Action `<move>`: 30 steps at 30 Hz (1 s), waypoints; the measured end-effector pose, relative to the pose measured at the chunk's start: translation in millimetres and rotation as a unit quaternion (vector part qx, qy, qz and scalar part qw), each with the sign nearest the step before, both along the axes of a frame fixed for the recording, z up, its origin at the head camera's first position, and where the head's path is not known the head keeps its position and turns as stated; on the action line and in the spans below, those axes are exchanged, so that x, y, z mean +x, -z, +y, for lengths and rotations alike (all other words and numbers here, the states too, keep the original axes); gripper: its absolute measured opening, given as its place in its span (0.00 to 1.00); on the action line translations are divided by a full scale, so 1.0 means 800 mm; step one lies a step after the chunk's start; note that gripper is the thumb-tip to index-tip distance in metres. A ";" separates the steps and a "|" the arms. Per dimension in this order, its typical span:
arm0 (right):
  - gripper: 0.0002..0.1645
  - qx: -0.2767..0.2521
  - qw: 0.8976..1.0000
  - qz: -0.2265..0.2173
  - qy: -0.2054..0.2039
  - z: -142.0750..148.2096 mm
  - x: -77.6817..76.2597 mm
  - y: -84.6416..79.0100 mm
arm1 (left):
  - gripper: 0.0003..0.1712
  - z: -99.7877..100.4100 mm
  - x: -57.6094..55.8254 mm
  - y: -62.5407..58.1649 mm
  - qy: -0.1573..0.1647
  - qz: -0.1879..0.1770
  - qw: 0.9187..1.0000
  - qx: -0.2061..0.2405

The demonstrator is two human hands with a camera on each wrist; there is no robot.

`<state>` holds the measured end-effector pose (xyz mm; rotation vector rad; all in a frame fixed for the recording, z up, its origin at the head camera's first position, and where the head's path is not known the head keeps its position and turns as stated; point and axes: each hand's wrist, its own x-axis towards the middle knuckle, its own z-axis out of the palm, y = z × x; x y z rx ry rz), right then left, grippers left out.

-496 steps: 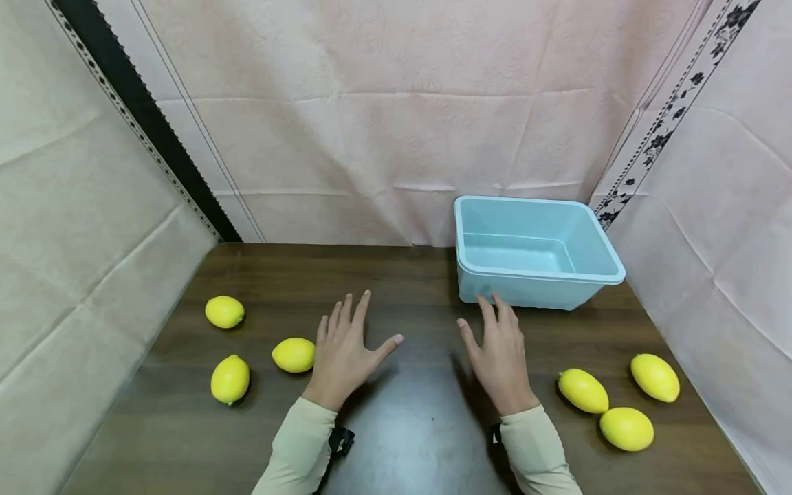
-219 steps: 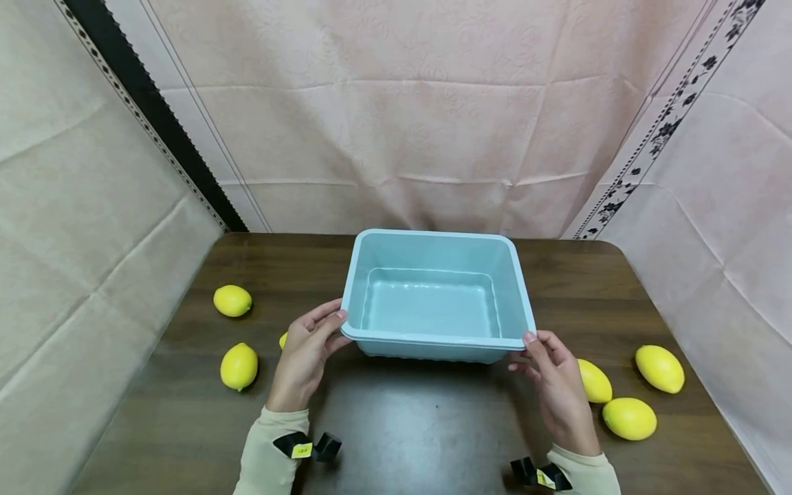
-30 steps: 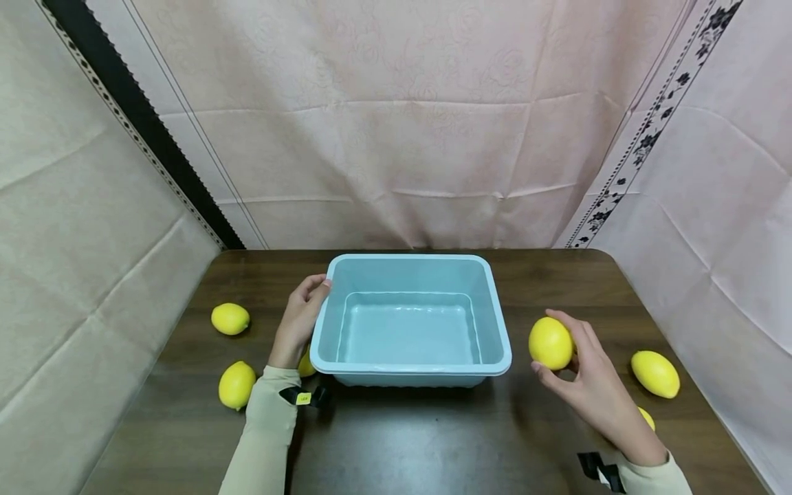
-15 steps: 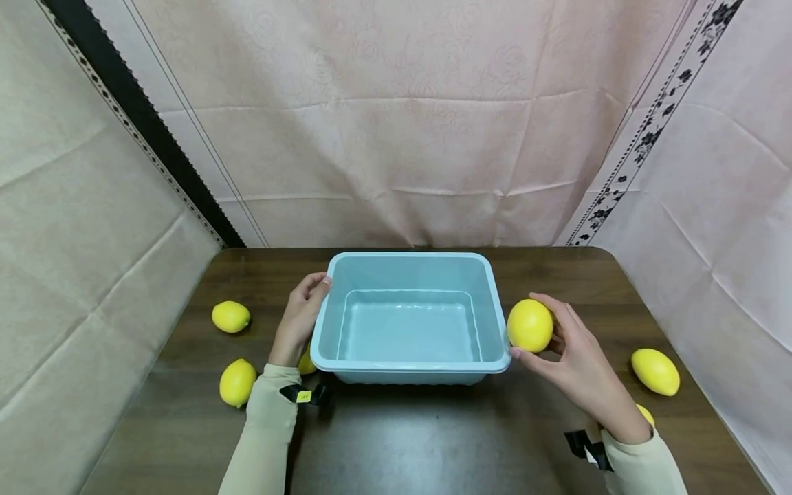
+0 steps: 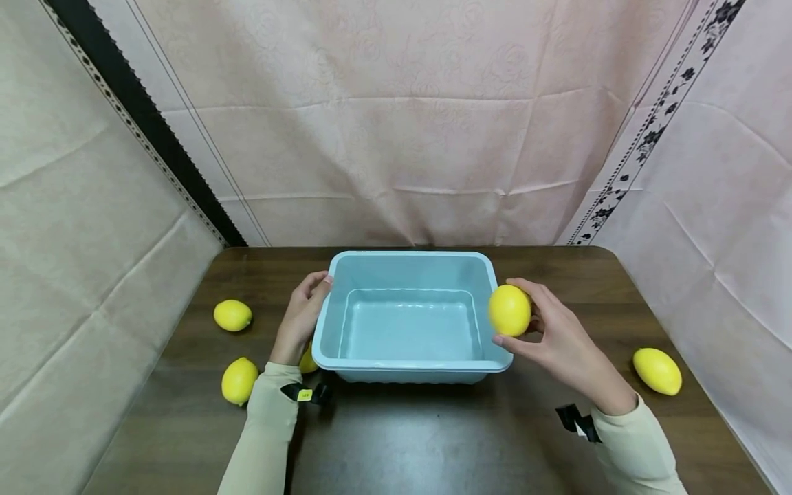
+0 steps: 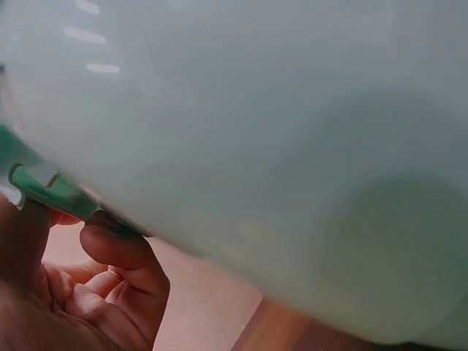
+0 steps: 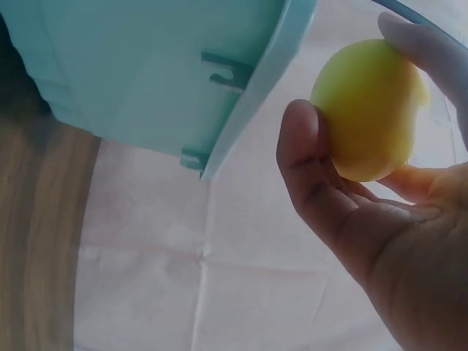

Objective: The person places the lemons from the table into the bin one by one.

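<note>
A light blue rectangular plastic basin stands at the middle of the table, its mouth facing up. My left hand grips its left rim, thumb on top; the left wrist view shows that hand curled at the rim, with the basin's pale wall filling most of the frame. My right hand pinches a yellow lemon between thumb and fingers, overlapping the basin's right rim in the head view. In the right wrist view the lemon is held up beside the basin's rim.
Two lemons lie on the left: one farther back, one nearer. Another lemon is partly hidden behind my left wrist and the basin. One more lemon rests at the right. Light cloth hangs around the dark wooden table.
Earlier, the basin moved from the back right to the middle. In the last second my right hand has carried the lemon left, to the basin's right rim. The left hand has stayed at the rim.
</note>
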<state>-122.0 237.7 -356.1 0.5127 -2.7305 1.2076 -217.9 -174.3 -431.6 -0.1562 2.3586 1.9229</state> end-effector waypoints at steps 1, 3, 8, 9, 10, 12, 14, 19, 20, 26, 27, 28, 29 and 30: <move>0.53 0.000 1.000 -0.003 -0.004 -0.002 -0.002 0.000 | 0.32 0.000 0.000 0.000 0.000 0.000 1.000 0.000; 0.52 -0.001 1.000 -0.007 -0.009 -0.005 -0.005 -0.001 | 0.33 0.000 -0.001 0.000 0.001 -0.001 1.000 -0.002; 0.52 -0.008 1.000 -0.015 -0.016 -0.011 -0.014 -0.002 | 0.33 0.001 0.000 0.000 0.002 -0.001 1.000 -0.001; 0.52 -0.006 1.000 -0.014 -0.016 -0.012 -0.016 -0.002 | 0.34 0.001 0.001 -0.001 0.002 -0.001 1.000 0.000; 0.52 -0.003 1.000 -0.012 -0.016 -0.013 -0.018 -0.002 | 0.34 0.001 0.001 -0.001 0.002 0.000 1.000 0.000; 0.52 0.009 1.000 -0.006 -0.015 -0.015 -0.021 -0.003 | 0.33 0.001 0.000 -0.001 0.000 0.000 1.000 0.002; 0.52 0.023 1.000 0.001 -0.014 -0.017 -0.024 -0.002 | 0.32 0.002 0.000 -0.001 -0.002 0.000 1.000 0.004; 0.53 0.047 0.999 0.011 -0.018 -0.020 -0.031 0.001 | 0.31 0.005 -0.001 -0.002 -0.005 0.002 1.000 0.008; 0.53 0.051 0.998 0.013 -0.019 -0.021 -0.031 0.002 | 0.31 0.005 -0.001 -0.002 -0.005 0.003 1.000 0.007; 0.53 0.064 0.998 0.000 -0.019 -0.028 -0.034 0.006 | 0.33 0.003 0.000 0.000 0.000 0.006 1.000 0.003; 0.53 0.065 0.998 -0.004 -0.021 -0.029 -0.034 0.007 | 0.33 0.002 0.000 0.000 -0.001 0.006 1.000 0.003; 0.54 0.066 0.998 -0.007 -0.022 -0.030 -0.035 0.008 | 0.33 0.001 0.001 0.000 -0.002 0.006 1.000 0.001; 0.54 0.068 0.997 -0.009 -0.025 -0.032 -0.035 0.009 | 0.33 0.000 0.001 0.000 -0.002 0.005 1.000 0.000; 0.54 0.070 0.997 -0.009 -0.027 -0.033 -0.036 0.011 | 0.32 0.000 0.001 0.000 -0.004 0.004 1.000 -0.001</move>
